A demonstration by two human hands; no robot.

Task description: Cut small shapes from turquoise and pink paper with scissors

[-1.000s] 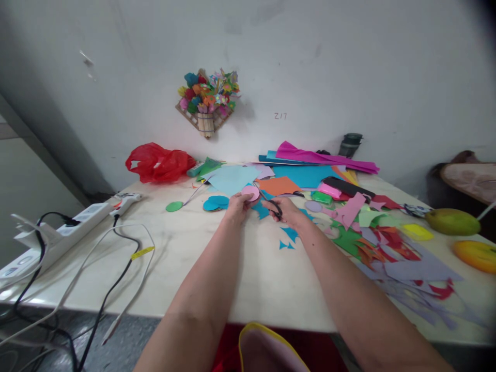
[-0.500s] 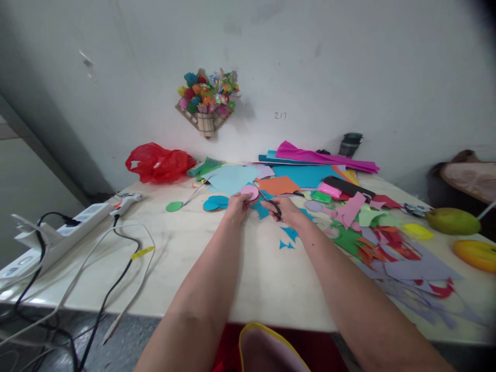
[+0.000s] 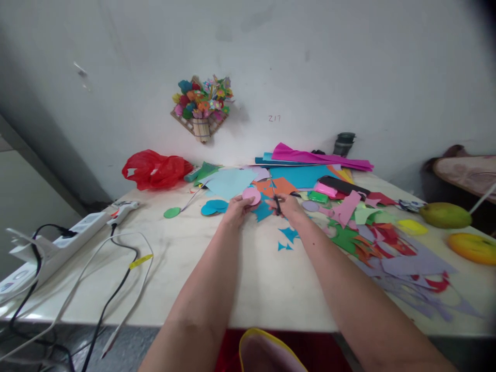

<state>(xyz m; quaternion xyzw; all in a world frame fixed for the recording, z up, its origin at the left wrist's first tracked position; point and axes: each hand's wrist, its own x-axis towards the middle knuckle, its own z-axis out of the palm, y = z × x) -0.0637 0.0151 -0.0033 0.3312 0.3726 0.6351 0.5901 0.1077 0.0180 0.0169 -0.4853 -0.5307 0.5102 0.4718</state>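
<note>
My left hand (image 3: 239, 208) pinches a round pink paper disc (image 3: 251, 195) by its lower edge. To its right, my right hand (image 3: 289, 205) is closed around the dark handles of a pair of scissors (image 3: 277, 204), whose blades point away from me, apart from the disc. Blue paper pieces (image 3: 265, 211) lie beneath and between the hands. Smaller blue offcuts (image 3: 289, 234) rest just in front of my right hand. Left of my left hand are overlapping blue discs (image 3: 214, 207) and a green disc (image 3: 171, 212).
Sheets of light blue (image 3: 230, 181) and orange paper (image 3: 284, 186) lie behind the hands. Colourful paper scraps (image 3: 391, 248) cover the right side, near two fruits (image 3: 445, 215). A red plastic bag (image 3: 155, 169) sits at the back left. A power strip (image 3: 79, 230) with cables occupies the left edge.
The scissors have come away from the pink disc, and their blades have swung upright, pointing away from me. My left hand still holds the disc. The whole view has shifted slightly.
</note>
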